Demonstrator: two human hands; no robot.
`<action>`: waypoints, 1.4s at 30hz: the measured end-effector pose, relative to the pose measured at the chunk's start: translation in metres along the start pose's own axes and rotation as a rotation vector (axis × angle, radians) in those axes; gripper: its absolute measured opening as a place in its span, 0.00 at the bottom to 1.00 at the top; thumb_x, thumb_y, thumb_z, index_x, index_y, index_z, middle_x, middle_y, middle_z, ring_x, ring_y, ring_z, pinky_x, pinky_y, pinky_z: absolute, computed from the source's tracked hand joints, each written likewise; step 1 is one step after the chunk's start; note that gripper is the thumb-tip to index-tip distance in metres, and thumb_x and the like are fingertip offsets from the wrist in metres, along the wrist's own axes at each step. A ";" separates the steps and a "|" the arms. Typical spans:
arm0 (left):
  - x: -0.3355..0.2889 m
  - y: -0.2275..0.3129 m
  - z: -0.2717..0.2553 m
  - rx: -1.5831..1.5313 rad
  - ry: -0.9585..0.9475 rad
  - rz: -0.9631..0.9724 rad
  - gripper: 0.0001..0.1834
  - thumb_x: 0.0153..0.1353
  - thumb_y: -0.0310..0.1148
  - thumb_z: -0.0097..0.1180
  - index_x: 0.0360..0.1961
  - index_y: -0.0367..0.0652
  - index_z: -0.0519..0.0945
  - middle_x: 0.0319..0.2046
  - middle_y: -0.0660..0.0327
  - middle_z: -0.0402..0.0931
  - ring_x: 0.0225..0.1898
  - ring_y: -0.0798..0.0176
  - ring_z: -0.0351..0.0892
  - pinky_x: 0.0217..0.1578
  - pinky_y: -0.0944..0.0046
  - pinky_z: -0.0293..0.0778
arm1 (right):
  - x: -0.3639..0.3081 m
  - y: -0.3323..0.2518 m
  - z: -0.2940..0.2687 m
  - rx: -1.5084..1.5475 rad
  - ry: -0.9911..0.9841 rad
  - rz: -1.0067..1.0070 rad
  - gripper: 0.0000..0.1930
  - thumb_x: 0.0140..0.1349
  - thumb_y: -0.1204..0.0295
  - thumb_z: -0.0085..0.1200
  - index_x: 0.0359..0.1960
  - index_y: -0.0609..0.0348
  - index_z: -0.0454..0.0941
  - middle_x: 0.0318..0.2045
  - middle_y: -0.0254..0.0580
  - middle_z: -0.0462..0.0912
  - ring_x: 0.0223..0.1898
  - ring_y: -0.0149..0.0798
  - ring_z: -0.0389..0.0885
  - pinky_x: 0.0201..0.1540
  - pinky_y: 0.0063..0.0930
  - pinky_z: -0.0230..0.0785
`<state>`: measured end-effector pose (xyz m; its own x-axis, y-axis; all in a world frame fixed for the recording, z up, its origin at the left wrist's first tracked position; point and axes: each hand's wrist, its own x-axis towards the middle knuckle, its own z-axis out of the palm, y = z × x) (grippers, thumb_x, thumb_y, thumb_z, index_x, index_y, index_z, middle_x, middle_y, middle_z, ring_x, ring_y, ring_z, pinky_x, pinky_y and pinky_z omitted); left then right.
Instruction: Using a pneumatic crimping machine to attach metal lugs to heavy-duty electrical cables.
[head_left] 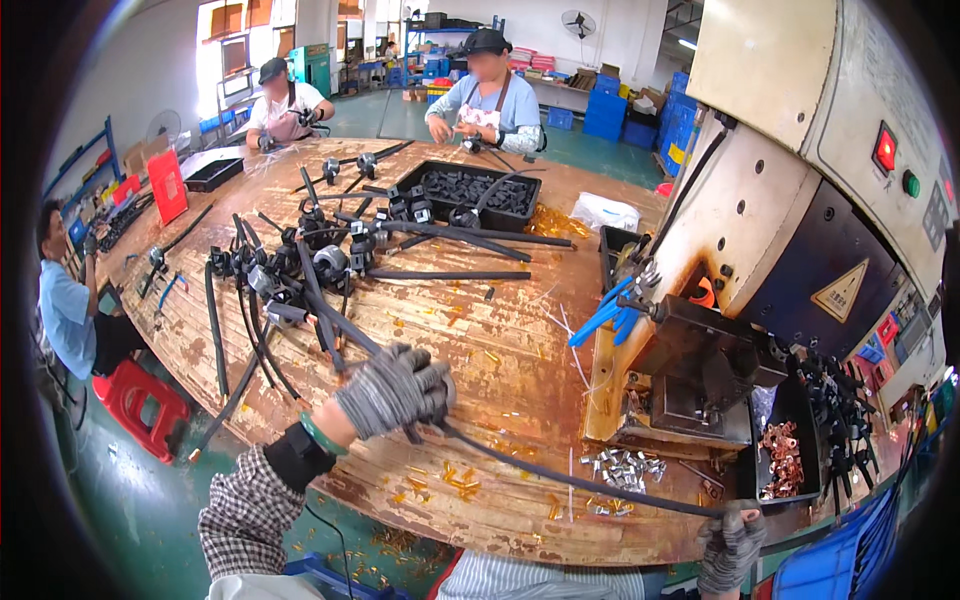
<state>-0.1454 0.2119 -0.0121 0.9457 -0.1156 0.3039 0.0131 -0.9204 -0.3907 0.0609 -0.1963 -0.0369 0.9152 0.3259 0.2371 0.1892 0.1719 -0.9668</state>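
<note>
A black cable (pixel 570 472) stretches between my two hands, low over the front of the worn wooden table. My left hand (pixel 395 388), in a grey striped glove, is closed around the cable near a dark fitting that its fingers mostly hide. At the lower right, my right hand (pixel 733 548), also gloved, has its fingers closed at the cable's other end. Beyond my left hand lies a heap of black cables with clamp-like metal and black fittings (pixel 330 262). Silver metal terminals (pixel 625 470) lie in a loose pile close to the cable.
A press machine (pixel 700 365) stands at the right, with blue-handled pliers (pixel 612 312) beside it. Copper terminals (pixel 780 462) fill a black bin near my right hand. Farther back is a black tray (pixel 535 205) of small black parts. Several people (pixel 490 100) sit around the table.
</note>
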 end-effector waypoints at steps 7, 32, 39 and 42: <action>0.019 -0.001 -0.021 0.069 0.041 -0.026 0.10 0.45 0.36 0.51 0.32 0.53 0.76 0.45 0.61 0.72 0.44 0.57 0.72 0.43 0.56 0.68 | 0.001 -0.016 0.003 0.150 0.233 0.010 0.11 0.53 0.67 0.56 0.32 0.58 0.70 0.20 0.32 0.69 0.17 0.25 0.69 0.18 0.18 0.64; 0.081 0.137 -0.140 -0.612 0.217 0.010 0.17 0.40 0.36 0.60 0.35 0.50 0.75 0.39 0.59 0.72 0.35 0.54 0.74 0.32 0.61 0.72 | -0.039 -0.039 0.066 0.020 -0.370 -0.308 0.28 0.62 0.65 0.41 0.61 0.60 0.49 0.60 0.45 0.55 0.60 0.43 0.58 0.61 0.39 0.52; 0.134 0.197 -0.156 -0.362 0.449 0.162 0.13 0.38 0.36 0.54 0.29 0.47 0.74 0.35 0.59 0.71 0.34 0.56 0.73 0.30 0.60 0.70 | -0.033 -0.067 0.044 -0.147 -0.243 -0.581 0.15 0.62 0.65 0.42 0.46 0.59 0.69 0.51 0.50 0.68 0.53 0.46 0.66 0.55 0.36 0.57; 0.148 0.218 -0.179 -0.277 0.592 0.122 0.14 0.45 0.29 0.55 0.36 0.51 0.74 0.36 0.60 0.72 0.36 0.56 0.73 0.33 0.61 0.71 | -0.035 -0.092 0.025 0.009 -0.132 -0.555 0.14 0.63 0.66 0.41 0.46 0.61 0.69 0.50 0.49 0.68 0.53 0.44 0.66 0.56 0.34 0.56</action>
<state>-0.0607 -0.0729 0.1034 0.5959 -0.3377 0.7286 -0.2414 -0.9407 -0.2385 0.0021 -0.2003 0.0465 0.6274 0.2979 0.7194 0.6251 0.3582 -0.6935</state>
